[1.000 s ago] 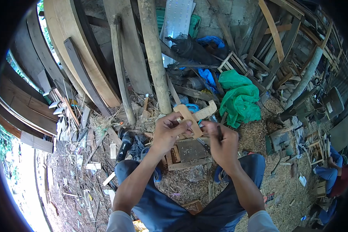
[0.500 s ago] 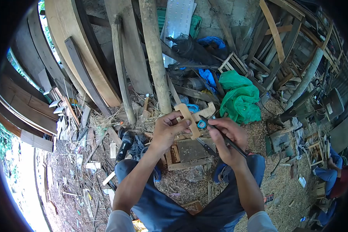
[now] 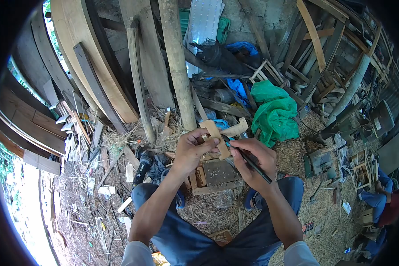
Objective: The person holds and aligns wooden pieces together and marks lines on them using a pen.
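Note:
Between thumb and fingers, my left hand (image 3: 193, 150) grips a light wooden piece (image 3: 215, 135) made of crossed parts, with a curved arm (image 3: 236, 128) sticking out to the right. A dark pencil-like tool (image 3: 258, 169) is pinched in my right hand (image 3: 257, 158), its upper end at the right edge of the wooden piece. Part of something blue shows by my right fingertips. Below both hands is a low wooden box or block (image 3: 218, 189) with a dark top, and a metal blade lies partly hidden there.
A black power tool (image 3: 142, 170) lies left of my knees. Green plastic (image 3: 277, 113) lies ahead to the right. Long boards (image 3: 91, 57) and a post (image 3: 178, 66) stand ahead. Wood scraps and shavings cover the ground. Another person (image 3: 380, 197) sits at the far right.
My right hand has turned, bringing the dark tool up against the wooden piece. The blue round thing by its fingers is now mostly hidden. My left hand has barely moved.

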Demonstrator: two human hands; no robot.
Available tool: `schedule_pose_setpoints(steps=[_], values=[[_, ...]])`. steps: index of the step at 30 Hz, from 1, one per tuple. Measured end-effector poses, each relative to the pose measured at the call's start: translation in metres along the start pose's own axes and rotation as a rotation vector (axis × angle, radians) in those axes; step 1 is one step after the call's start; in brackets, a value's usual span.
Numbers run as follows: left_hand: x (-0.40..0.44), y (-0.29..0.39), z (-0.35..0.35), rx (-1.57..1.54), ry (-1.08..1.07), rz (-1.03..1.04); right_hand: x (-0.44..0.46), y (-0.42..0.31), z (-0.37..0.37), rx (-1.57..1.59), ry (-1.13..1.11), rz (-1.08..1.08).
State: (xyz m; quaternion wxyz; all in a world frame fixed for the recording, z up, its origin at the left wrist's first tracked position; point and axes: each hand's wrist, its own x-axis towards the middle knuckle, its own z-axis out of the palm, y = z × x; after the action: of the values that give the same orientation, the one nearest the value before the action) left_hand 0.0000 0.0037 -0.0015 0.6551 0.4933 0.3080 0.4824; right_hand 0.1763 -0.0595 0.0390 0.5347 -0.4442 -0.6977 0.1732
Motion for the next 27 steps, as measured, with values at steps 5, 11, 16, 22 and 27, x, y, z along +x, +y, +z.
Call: schedule_pose_setpoints(steps=[5, 11, 16, 22, 27], values=[[-0.001, 0.001, -0.001, 0.1, 0.005, -0.009, 0.0, 0.001, 0.001, -0.04, -0.005, -0.062], [0.0, 0.001, 0.002, -0.025, 0.06, 0.022, -0.005, 0.008, -0.004, -0.039, 0.026, 0.034], [0.0, 0.001, 0.0, 0.009, 0.047, 0.011, -0.002, -0.003, -0.008, -0.017, 0.047, 0.014], [-0.002, 0.001, 0.003, 0.032, 0.017, -0.001, -0.001, 0.001, 0.002, -0.01, 0.069, -0.049], [-0.002, 0.001, 0.0, 0.07, 0.019, 0.005, 0.0, 0.0, 0.004, -0.012, 0.074, -0.067]])
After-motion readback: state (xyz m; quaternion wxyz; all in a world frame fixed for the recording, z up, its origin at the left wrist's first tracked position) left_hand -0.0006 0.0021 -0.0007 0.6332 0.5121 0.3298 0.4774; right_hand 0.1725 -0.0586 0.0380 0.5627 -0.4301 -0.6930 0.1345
